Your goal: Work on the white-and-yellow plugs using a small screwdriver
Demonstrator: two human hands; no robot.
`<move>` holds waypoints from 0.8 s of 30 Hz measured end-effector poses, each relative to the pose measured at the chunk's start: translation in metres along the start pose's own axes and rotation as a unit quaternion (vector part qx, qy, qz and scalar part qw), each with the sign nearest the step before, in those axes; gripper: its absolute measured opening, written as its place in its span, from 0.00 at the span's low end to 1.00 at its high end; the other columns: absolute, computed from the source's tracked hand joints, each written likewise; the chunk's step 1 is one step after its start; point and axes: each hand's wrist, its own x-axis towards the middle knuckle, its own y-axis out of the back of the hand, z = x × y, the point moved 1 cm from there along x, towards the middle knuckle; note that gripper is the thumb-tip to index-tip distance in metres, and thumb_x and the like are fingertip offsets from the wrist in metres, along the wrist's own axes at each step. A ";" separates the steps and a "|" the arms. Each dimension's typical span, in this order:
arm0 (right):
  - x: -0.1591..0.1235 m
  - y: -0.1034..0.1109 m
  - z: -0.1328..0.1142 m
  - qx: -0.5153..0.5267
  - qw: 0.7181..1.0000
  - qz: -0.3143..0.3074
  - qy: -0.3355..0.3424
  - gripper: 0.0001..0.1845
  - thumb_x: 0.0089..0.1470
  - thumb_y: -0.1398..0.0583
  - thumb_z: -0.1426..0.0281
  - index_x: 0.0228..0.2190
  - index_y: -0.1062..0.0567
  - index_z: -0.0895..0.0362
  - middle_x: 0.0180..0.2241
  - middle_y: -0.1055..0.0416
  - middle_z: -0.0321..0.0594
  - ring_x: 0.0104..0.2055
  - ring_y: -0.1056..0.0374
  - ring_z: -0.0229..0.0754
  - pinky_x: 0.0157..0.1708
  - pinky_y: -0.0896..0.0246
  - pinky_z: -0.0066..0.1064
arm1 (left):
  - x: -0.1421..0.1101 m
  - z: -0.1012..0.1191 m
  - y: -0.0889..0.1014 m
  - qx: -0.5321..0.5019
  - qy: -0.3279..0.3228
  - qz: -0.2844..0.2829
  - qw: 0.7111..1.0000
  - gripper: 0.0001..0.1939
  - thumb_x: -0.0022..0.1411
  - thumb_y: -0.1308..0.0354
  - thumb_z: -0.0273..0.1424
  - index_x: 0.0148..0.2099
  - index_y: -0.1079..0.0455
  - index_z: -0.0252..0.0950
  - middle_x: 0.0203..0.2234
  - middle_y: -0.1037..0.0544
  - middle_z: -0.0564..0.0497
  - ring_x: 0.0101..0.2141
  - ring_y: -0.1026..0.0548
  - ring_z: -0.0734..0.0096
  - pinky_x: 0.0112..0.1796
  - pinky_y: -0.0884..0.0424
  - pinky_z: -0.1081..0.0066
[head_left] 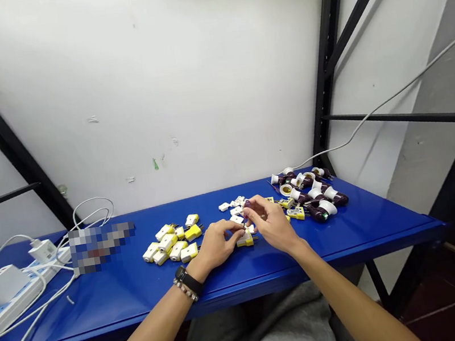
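Observation:
A yellow-and-white plug (pixel 245 239) lies on the blue table between my hands, its prongs toward the right. My left hand (pixel 220 243) is closed on it, thumb and fingers at its near left side. In my right hand (pixel 271 222), the fingertips pinch the dark purple handle of a small screwdriver (pixel 247 205). Its thin shaft points down at the plug; whether the tip touches a screw is too small to tell. Small white plug covers (pixel 236 211) lie just beyond my hands. Open yellow plug halves (pixel 296 213) are right of my right hand.
Several yellow-and-white plugs (pixel 168 242) are grouped at the left of my hands. At the right is a heap of white and dark purple lamp holders (pixel 324 208). A white power strip (pixel 3 312) with cables occupies the left end of the blue table (pixel 376 236). Black frame posts (pixel 326 85) stand behind.

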 end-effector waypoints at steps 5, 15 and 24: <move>0.015 -0.011 -0.007 -0.114 0.993 0.010 0.042 0.12 0.59 0.39 0.64 0.26 0.35 0.53 0.24 0.30 0.32 0.25 0.31 0.39 0.27 0.38 0.29 | 0.001 0.001 0.000 -0.015 0.005 -0.001 1.000 0.07 0.66 0.40 0.31 0.38 0.20 0.38 0.32 0.16 0.51 0.32 0.21 0.68 0.33 0.30 0.73; 0.020 -0.017 0.006 0.061 0.998 0.017 -0.014 0.15 0.58 0.39 0.60 0.45 0.27 0.53 0.34 0.23 0.39 0.20 0.31 0.38 0.22 0.33 0.31 | 0.002 0.000 -0.001 0.000 -0.016 -0.013 1.000 0.10 0.66 0.44 0.26 0.39 0.21 0.38 0.31 0.17 0.51 0.31 0.22 0.69 0.33 0.31 0.74; 0.019 -0.019 0.002 -0.010 0.997 0.068 0.020 0.10 0.54 0.35 0.62 0.31 0.28 0.54 0.23 0.30 0.32 0.21 0.36 0.36 0.20 0.41 0.26 | 0.004 0.003 0.001 0.011 0.019 0.000 1.000 0.06 0.65 0.40 0.30 0.36 0.22 0.37 0.27 0.17 0.52 0.27 0.23 0.69 0.30 0.32 0.74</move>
